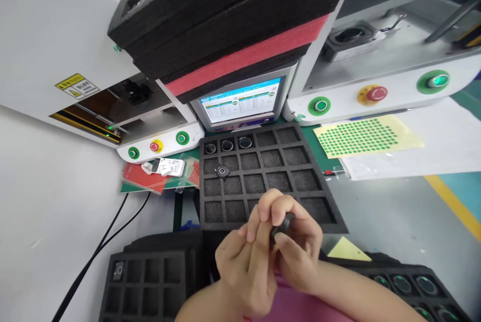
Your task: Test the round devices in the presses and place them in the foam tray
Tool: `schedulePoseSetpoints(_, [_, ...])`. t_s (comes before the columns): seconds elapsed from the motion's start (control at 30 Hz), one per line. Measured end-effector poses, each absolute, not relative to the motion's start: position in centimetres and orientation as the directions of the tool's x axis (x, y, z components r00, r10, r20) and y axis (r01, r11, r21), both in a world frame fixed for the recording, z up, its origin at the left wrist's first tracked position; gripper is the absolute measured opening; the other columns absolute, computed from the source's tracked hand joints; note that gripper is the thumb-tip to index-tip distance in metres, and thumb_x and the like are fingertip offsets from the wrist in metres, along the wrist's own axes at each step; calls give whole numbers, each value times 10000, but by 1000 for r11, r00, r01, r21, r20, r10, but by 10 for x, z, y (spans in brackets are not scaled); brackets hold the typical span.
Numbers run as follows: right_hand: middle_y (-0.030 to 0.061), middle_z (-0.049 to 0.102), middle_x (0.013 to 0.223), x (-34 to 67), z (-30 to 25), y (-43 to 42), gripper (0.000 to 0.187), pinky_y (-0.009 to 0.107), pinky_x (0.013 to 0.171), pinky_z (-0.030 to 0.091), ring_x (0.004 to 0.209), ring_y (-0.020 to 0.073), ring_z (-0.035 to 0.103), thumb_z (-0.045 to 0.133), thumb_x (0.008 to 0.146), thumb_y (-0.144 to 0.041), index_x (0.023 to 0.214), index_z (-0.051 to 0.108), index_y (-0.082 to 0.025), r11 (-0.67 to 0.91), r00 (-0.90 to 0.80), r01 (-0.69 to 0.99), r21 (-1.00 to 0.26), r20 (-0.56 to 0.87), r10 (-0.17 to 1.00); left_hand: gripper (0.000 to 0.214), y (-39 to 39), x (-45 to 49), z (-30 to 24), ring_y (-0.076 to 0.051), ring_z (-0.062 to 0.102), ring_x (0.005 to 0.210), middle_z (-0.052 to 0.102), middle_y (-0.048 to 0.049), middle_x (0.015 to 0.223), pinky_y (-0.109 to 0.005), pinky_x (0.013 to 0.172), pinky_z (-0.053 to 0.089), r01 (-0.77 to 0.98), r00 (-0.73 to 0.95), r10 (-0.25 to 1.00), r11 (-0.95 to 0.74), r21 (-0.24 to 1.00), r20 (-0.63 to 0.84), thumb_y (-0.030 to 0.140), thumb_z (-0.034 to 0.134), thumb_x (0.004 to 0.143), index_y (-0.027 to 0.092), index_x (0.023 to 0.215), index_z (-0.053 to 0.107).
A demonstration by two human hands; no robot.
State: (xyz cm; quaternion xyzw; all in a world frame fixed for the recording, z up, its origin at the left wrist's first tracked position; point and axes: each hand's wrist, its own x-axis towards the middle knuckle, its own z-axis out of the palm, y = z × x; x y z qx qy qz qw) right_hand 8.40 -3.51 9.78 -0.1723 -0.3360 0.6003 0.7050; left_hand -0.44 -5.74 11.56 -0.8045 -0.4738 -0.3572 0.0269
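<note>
Close to my body, my right hand [300, 242] grips a small dark round watch case [283, 227], seen nearly edge-on between thumb and fingers. My left hand [246, 272] is closed against it, its fingertips pressed together by the right fingers; what they pinch is hidden. Just beyond both hands lies a black foam tray [270, 182] with square pockets. Along its far row sit round watch cases [227, 145], faces up. Another watch case [222, 171] rests back up across the pocket dividers.
A stack of black foam trays [233, 21] overhangs a monitor [240, 101]. Machines with red buttons [377, 93] flank it. Green dot stickers [356, 136] lie right, red sticker sheets [141, 178] left. Lower foam trays [150, 282] stand at both sides, the right one holding watch cases [402, 283].
</note>
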Motion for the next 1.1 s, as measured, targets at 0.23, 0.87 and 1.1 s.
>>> schedulePoseSetpoints(0.23, [67, 550, 932, 101, 99, -32, 210, 357, 668, 561, 820, 216, 619, 596, 882, -405, 954, 560, -211, 108, -156, -714, -692, 308, 939, 259, -55, -6, 126, -164, 728, 636, 772, -93, 799, -249, 531, 519, 750, 257, 767, -542, 380, 588, 167, 371, 995, 92, 1111, 591])
schedulePoseSetpoints(0.87, [67, 658, 897, 109, 62, -25, 140, 227, 458, 505, 805, 226, 700, 607, 903, -374, 909, 619, -235, 114, -73, -323, -940, 145, 987, 285, -47, -8, 98, -176, 708, 623, 744, -82, 750, -257, 614, 579, 556, 147, 947, -317, 768, 285, 193, 379, 972, 120, 1054, 642])
schedulePoseSetpoints(1.1, [63, 697, 712, 133, 0, 55, 343, 337, 619, 513, 658, 217, 643, 716, 680, -504, 766, 695, -172, -42, 71, 241, -970, -26, 997, 345, -36, -57, 45, -170, 722, 869, 664, -158, 1236, -295, 783, 607, 726, -98, 957, -118, 678, 272, 159, 483, 903, 134, 1240, 555])
